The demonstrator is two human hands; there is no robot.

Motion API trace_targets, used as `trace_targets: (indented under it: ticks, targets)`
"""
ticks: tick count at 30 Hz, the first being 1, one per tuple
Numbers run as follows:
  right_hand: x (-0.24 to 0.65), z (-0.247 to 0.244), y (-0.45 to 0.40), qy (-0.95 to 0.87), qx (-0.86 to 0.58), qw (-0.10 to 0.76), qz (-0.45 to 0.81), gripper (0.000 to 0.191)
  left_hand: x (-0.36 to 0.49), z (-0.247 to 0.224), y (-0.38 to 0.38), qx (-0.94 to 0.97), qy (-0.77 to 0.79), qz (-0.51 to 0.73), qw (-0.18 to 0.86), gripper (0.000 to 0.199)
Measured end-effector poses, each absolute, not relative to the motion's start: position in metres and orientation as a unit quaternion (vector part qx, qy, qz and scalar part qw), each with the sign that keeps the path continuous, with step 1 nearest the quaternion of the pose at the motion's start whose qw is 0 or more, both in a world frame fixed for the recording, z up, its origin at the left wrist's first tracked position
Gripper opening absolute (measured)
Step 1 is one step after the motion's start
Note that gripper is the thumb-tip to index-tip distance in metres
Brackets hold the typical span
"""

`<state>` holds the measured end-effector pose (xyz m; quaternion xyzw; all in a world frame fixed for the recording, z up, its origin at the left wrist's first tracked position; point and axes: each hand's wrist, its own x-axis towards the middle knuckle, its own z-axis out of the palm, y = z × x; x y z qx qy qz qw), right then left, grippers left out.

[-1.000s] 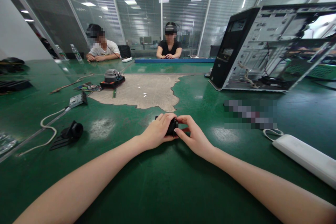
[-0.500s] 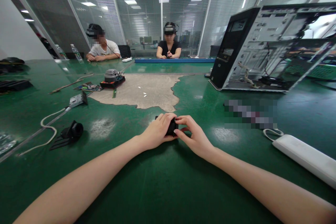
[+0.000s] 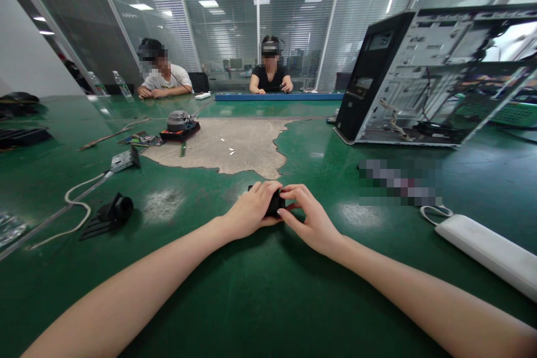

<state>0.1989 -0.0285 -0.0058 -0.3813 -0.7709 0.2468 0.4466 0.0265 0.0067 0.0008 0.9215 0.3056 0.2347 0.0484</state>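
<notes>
Just above the green table, in the middle of the head view, my left hand is wrapped over a small black boxy part. Its kind cannot be made out because my fingers cover most of it. My right hand pinches the part's right end between thumb and fingertips. A dark corner of the part shows past my left knuckles. To the left, apart from both hands, lies a black piece with a round opening and flat slats.
An opened computer case stands at the right, with a white power strip nearer me. Left of centre are a cooler with a fan, a metal box and a pale cable. Two people sit across the table.
My hands and the black part have barely moved. Across the table, the person in the dark shirt has moved their hands apart.
</notes>
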Motion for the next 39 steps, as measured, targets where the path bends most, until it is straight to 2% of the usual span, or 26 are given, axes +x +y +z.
trace_targets:
  ticks: [3, 8, 12, 20, 26, 31, 39]
  targets:
    - [0.1986, -0.0064, -0.0284, -0.768, -0.387, 0.447, 0.247, 0.021, 0.0267, 0.0018, 0.0063, 0.921, 0.31, 0.234, 0.039, 0.062]
    - [0.1977, -0.0076, -0.0256, -0.741, -0.404, 0.445, 0.299, 0.031, 0.0277, 0.0018, 0.0054, 0.917, 0.324, 0.231, 0.019, 0.062]
    - [0.1976, -0.0066, -0.0249, -0.737, -0.408, 0.427, 0.327, 0.027, 0.0277, 0.0, 0.0053, 0.908, 0.343, 0.239, 0.003, 0.063]
    - [0.1989, -0.0067, -0.0274, -0.759, -0.39, 0.458, 0.25, 0.02, 0.0275, 0.0001, 0.0077, 0.919, 0.307, 0.241, 0.063, 0.06]
    - [0.1982, -0.0087, -0.0247, -0.737, -0.405, 0.452, 0.299, 0.032, 0.0277, 0.0003, 0.0075, 0.918, 0.311, 0.238, 0.06, 0.059]
    - [0.1979, -0.0066, -0.0251, -0.73, -0.409, 0.431, 0.339, 0.029, 0.0275, 0.0002, 0.0078, 0.919, 0.311, 0.237, 0.055, 0.06]
    - [0.1996, -0.0049, -0.0285, -0.766, -0.383, 0.452, 0.25, 0.02, 0.0284, 0.0012, 0.007, 0.918, 0.311, 0.241, 0.06, 0.059]
